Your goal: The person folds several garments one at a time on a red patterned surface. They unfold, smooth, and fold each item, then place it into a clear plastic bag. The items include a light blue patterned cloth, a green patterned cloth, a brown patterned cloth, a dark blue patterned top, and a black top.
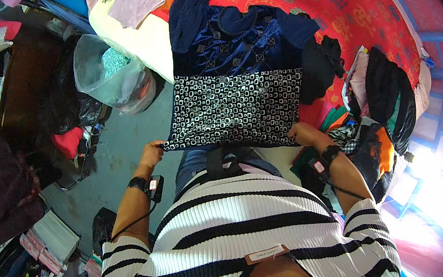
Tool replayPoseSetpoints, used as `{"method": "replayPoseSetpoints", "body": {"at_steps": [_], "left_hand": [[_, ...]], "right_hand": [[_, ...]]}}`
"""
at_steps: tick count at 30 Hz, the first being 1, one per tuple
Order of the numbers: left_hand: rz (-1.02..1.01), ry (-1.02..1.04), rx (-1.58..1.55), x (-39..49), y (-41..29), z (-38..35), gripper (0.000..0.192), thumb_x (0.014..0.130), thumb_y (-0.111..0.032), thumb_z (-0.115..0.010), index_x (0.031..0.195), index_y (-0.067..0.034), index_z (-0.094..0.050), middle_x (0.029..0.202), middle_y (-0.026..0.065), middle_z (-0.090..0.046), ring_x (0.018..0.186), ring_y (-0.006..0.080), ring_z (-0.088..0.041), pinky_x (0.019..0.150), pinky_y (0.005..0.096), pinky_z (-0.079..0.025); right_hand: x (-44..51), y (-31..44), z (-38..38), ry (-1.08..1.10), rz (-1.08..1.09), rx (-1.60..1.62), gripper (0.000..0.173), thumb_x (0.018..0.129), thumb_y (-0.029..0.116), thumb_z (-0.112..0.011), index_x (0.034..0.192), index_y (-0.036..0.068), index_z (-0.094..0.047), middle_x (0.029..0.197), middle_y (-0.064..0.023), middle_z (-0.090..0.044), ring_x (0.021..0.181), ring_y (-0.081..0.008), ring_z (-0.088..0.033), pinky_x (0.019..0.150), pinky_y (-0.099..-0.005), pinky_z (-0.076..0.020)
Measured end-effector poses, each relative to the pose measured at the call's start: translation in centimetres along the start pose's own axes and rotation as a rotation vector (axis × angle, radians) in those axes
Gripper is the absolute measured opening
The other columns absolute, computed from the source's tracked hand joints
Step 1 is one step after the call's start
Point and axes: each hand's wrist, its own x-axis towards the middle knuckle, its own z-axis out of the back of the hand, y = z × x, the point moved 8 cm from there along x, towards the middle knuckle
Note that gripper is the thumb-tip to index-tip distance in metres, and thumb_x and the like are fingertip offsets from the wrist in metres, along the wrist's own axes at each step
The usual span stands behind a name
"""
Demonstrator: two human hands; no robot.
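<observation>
A short-sleeved top [235, 89] is spread flat before me, its neckline away from me. Dark blue velvety cloth forms its upper part; below that runs a black-and-white pattern of small rounded squares. My left hand [152, 154] grips the hem at its left corner. At the right end of the hem, my right hand [304, 133] pinches the cloth. Between both hands the hem is stretched fairly straight, close to my lap. The fingertips of both hands are partly hidden by the fabric.
A red patterned bedspread [339, 4] lies beneath and beyond the top. Left of it stands a clear plastic bag [110, 82] with cloth inside. Black garments [318, 68] and a heap of mixed clothes [374, 124] lie on the right. A white box [53, 234] sits at lower left.
</observation>
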Motion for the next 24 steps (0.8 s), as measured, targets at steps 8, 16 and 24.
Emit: {"method": "replayPoseSetpoints", "body": {"at_steps": [8,16,24], "left_hand": [[-0.152,0.026,0.492,3.4,0.4,0.4,0.032,0.069,0.007,-0.052,0.097,0.000,-0.066,0.082,0.0112,-0.067,0.064,0.0175,-0.060,0.059,0.0300,-0.047],[-0.286,0.031,0.726,5.9,-7.5,-1.4,0.033,0.074,-0.002,-0.061,0.107,-0.002,-0.063,0.087,0.0128,-0.066,0.077,0.0207,-0.062,0.068,0.0309,-0.047],[-0.532,0.064,0.335,8.9,-27.8,-8.6,0.017,0.088,-0.014,-0.059,0.104,-0.010,-0.061,0.083,-0.0045,-0.061,0.066,0.0059,-0.049,0.056,0.0217,-0.039]], "right_hand": [[0.9,-3.4,-4.3,0.273,-0.280,-0.116,0.023,0.071,0.012,-0.057,0.091,0.007,-0.068,0.089,-0.0181,-0.066,0.076,-0.0349,-0.064,0.063,-0.0431,-0.0493],[2.9,-1.3,1.0,0.142,-0.104,0.591,0.023,0.072,0.018,-0.062,0.090,0.004,-0.065,0.080,-0.0048,-0.065,0.069,-0.0189,-0.062,0.059,-0.0330,-0.0487],[9.4,-0.5,19.7,-0.340,-0.083,0.913,0.013,0.080,0.012,-0.060,0.092,0.006,-0.062,0.078,0.0000,-0.063,0.064,-0.0086,-0.059,0.054,-0.0209,-0.0435]]}}
